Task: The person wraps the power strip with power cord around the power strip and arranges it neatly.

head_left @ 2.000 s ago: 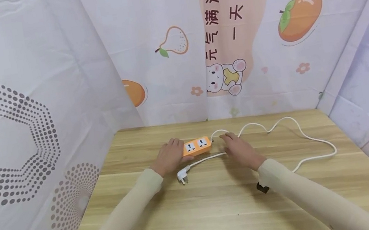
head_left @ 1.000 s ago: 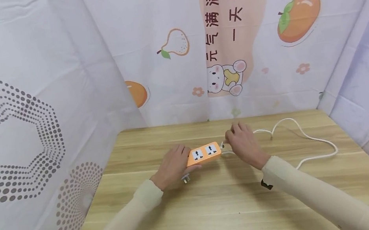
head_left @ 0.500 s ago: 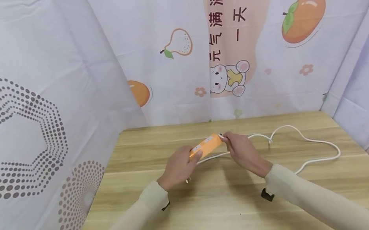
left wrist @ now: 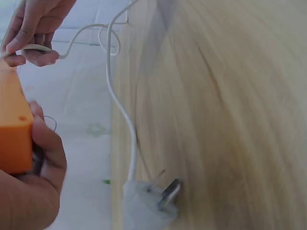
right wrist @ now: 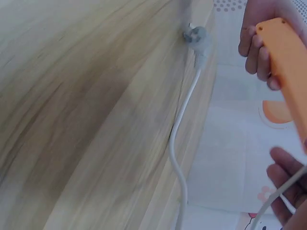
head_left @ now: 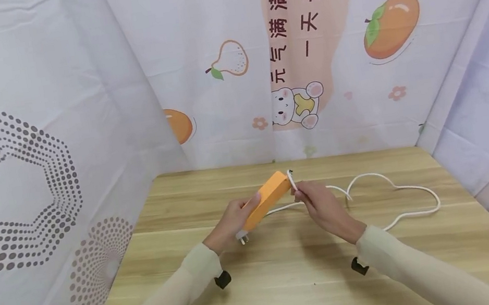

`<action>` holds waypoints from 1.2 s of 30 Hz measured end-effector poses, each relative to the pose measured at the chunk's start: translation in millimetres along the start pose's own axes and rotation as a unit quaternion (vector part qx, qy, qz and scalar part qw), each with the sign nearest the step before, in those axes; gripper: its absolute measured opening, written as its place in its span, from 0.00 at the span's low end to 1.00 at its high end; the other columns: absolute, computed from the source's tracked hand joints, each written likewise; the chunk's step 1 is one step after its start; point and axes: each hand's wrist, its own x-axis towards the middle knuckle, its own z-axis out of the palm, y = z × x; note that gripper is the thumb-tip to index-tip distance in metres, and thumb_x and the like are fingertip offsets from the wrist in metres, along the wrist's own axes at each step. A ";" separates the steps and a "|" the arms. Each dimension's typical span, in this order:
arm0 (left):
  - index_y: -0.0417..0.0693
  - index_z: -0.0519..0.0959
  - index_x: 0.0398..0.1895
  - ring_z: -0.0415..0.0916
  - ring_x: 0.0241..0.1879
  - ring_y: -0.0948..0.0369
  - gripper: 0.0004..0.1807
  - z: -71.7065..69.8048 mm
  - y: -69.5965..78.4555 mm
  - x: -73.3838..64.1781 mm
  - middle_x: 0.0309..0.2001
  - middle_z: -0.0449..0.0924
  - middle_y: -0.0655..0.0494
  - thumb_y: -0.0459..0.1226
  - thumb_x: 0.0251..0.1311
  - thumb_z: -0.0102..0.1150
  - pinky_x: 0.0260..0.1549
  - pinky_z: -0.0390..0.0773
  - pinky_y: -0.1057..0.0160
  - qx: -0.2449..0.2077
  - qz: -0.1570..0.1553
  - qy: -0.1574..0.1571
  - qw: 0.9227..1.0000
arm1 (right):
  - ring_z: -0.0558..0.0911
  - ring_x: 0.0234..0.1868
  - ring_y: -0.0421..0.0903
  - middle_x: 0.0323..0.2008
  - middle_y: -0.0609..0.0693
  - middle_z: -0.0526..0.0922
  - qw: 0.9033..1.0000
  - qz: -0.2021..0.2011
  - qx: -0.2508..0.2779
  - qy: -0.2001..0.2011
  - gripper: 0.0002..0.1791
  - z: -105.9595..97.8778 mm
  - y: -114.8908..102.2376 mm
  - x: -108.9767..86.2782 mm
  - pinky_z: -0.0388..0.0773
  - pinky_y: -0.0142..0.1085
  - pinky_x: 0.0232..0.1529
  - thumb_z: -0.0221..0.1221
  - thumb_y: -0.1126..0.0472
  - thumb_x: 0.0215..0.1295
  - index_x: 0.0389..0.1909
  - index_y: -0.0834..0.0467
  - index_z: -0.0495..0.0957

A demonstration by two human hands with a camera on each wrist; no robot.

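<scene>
My left hand (head_left: 230, 222) grips an orange power strip (head_left: 267, 199) by its near end, tilted up with its far end raised over the table. Its plain underside faces the right wrist view, where the fingers curl round the strip (right wrist: 288, 67); the sockets are turned away. Close to the strip's far end, my right hand (head_left: 329, 208) pinches the white cord (head_left: 291, 179) between thumb and fingers, and the cord bends in a short arc there. The white plug (left wrist: 146, 206) lies on the table below my left hand, its metal pins showing.
The rest of the cord (head_left: 420, 187) runs in loose curves across the right side of the wooden table (head_left: 294, 292). Printed curtains (head_left: 197, 91) hang behind the table and at both sides. A black piece (head_left: 223, 279) sits under each wrist.
My left hand has lifted the power strip and turned it so the sockets no longer show. My right hand has come to the strip's cord end and now pinches the cord there.
</scene>
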 end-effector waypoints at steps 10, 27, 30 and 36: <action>0.37 0.81 0.53 0.75 0.31 0.59 0.28 -11.6 -10.3 -8.1 0.37 0.80 0.50 0.55 0.71 0.58 0.27 0.77 0.63 -0.072 0.035 -0.159 0.984 | 0.80 0.45 0.45 0.44 0.45 0.87 0.987 -0.138 0.036 -0.070 0.06 -4.0 17.0 -6.7 0.79 0.45 0.46 0.63 0.65 0.69 0.42 0.53 0.85; 0.58 0.67 0.12 0.50 0.15 0.67 0.32 -17.4 14.3 -13.4 0.14 0.54 0.68 0.67 0.54 0.68 0.17 0.53 0.67 0.284 0.071 -0.193 0.937 | 0.71 0.30 0.36 0.27 0.37 0.75 0.936 -0.231 -0.129 -0.233 0.12 -10.2 10.2 13.9 0.71 0.29 0.29 0.72 0.69 0.58 0.33 0.47 0.86; 0.58 0.67 0.11 0.49 0.15 0.68 0.32 -15.7 11.1 -15.1 0.13 0.52 0.69 0.66 0.55 0.68 0.17 0.53 0.68 0.312 0.079 -0.178 0.930 | 0.76 0.31 0.36 0.29 0.39 0.78 0.943 -0.209 -0.132 -0.224 0.06 -7.4 8.0 12.7 0.77 0.30 0.32 0.72 0.66 0.61 0.33 0.51 0.86; 0.55 0.81 0.17 0.58 0.15 0.70 0.28 -6.2 9.4 -17.9 0.14 0.61 0.71 0.66 0.58 0.65 0.17 0.60 0.68 0.396 0.101 -0.125 0.904 | 0.78 0.29 0.36 0.28 0.41 0.79 0.952 -0.163 -0.140 -0.218 0.02 -3.1 2.5 15.0 0.80 0.31 0.32 0.69 0.61 0.66 0.34 0.55 0.88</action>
